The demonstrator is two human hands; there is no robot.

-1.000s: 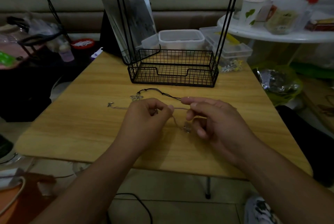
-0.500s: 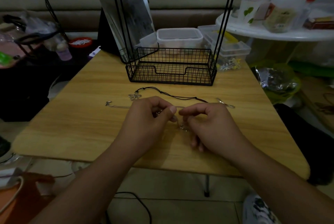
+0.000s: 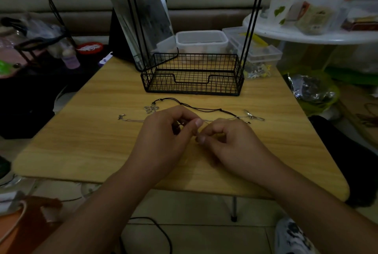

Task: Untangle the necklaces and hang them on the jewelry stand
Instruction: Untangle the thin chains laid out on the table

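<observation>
Head view looks down on two bare forearms reaching in from 6 o'clock over a wooden table, the hands meeting near its middle. The left hand has its fingers curled, thumb and forefinger pinching a thin silver chain necklace; the right hand faces it, knuckles up, fingers curled and pinching the same chain just beside the left thumb. The two sets of fingertips almost touch. From the hands the silver chain runs toward 9 o'clock to a small clasp lying flat on the wood, and toward 3 o'clock to a pale metal pendant. A black cord necklace lies just beyond the knuckles at 12 o'clock, curving from a silver flower pendant across to the right, where it crosses the chain; how far the two are knotted together cannot be told, as the hands cover that part. Farther toward 12 o'clock stands the jewelry stand, a black wire basket base with thin uprights rising out of frame and hooks along the top edge. Behind it lean a mirror and clear plastic boxes. At 2 o'clock a white round side table carries a cup printed with green leaves and wrapped packets. No writing is legible.
</observation>
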